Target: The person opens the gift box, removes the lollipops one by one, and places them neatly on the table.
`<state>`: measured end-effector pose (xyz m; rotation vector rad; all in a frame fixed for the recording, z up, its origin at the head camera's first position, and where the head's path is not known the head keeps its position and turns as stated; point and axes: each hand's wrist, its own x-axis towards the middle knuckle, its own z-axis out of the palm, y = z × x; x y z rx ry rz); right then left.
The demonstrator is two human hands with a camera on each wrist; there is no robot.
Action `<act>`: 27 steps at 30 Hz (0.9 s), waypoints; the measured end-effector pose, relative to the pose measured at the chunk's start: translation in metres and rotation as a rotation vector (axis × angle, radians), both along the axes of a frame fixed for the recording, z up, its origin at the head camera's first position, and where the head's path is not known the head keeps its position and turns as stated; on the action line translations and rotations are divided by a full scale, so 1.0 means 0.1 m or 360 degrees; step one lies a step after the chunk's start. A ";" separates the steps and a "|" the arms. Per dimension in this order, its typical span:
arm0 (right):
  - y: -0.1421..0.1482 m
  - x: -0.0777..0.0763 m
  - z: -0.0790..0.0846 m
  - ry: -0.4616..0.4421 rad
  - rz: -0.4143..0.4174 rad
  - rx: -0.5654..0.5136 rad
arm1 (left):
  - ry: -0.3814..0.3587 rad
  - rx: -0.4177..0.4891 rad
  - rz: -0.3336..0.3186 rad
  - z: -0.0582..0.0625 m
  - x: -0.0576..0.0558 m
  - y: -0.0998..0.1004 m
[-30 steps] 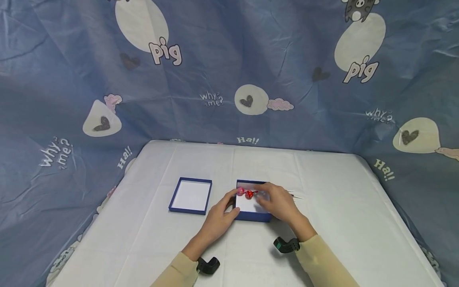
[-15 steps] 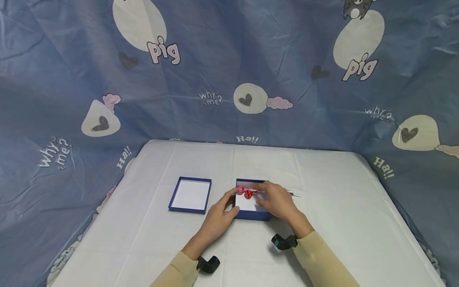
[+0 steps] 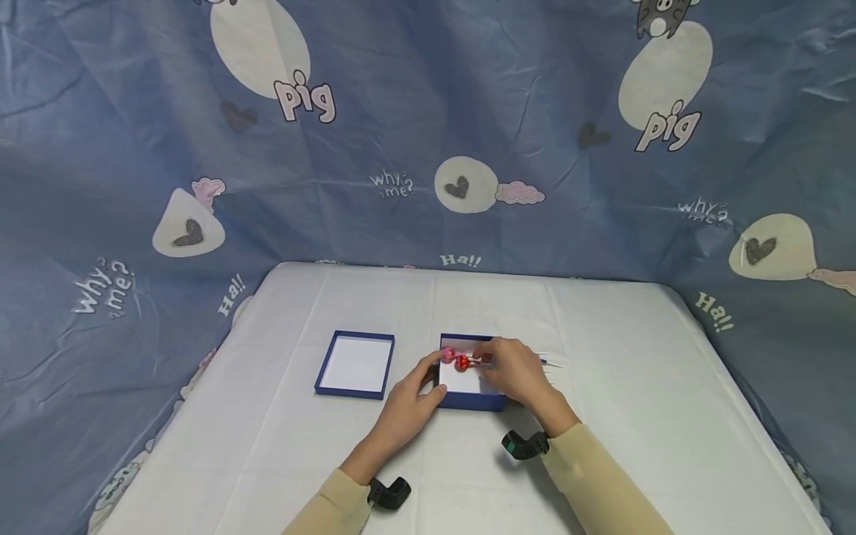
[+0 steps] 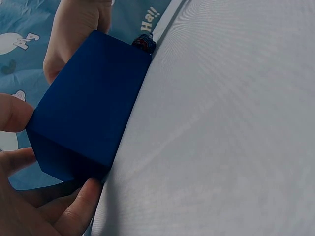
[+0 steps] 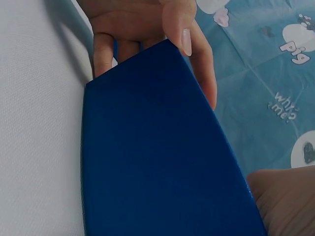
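In the head view a blue open box with a white inside stands near the table's middle. My left hand grips its left end, thumb at the front corner and fingers along the side wall, as in the left wrist view. Inside lie a pink lollipop and a red lollipop. My right hand reaches over the box's right side and pinches the red lollipop's stick; the thumb is mostly hidden. In the right wrist view the box's front wall hides the right fingertips.
A shallow blue lid with a white inside lies to the left of the box. Thin white sticks show just right of my right hand. A dark red wrapped ball lies past the box. A blue printed curtain backs the white table.
My right fingers have drawn together around the red lollipop's stick, and the right wrist has shifted slightly left. My left hand and the box have stayed in place.
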<state>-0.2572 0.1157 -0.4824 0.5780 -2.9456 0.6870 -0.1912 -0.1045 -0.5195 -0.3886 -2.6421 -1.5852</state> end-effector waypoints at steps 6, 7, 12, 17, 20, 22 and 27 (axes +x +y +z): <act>-0.02 -0.01 0.01 -0.0032 -0.0012 0.0046 | 0.0010 0.0001 0.0003 0.01 0.00 0.00; -0.03 -0.01 0.02 -0.0046 -0.0012 0.0055 | 0.0013 0.0002 0.0003 0.01 0.00 0.00; -0.05 -0.01 0.05 -0.0127 -0.0017 0.0104 | 0.0002 -0.0001 0.0000 -0.01 0.00 -0.01; -0.04 0.00 0.05 -0.0093 0.0000 0.0068 | -0.0002 -0.0006 0.0010 -0.01 0.00 0.00; -0.01 0.02 0.01 -0.0016 0.0012 -0.0022 | -0.0002 -0.0019 0.0022 -0.02 0.00 0.00; 0.01 0.03 -0.02 0.0034 0.0011 -0.0081 | -0.0014 -0.0029 0.0033 -0.03 0.00 0.00; 0.05 0.03 -0.04 0.0155 -0.0006 -0.0193 | 0.0001 -0.0029 0.0027 -0.03 -0.01 0.01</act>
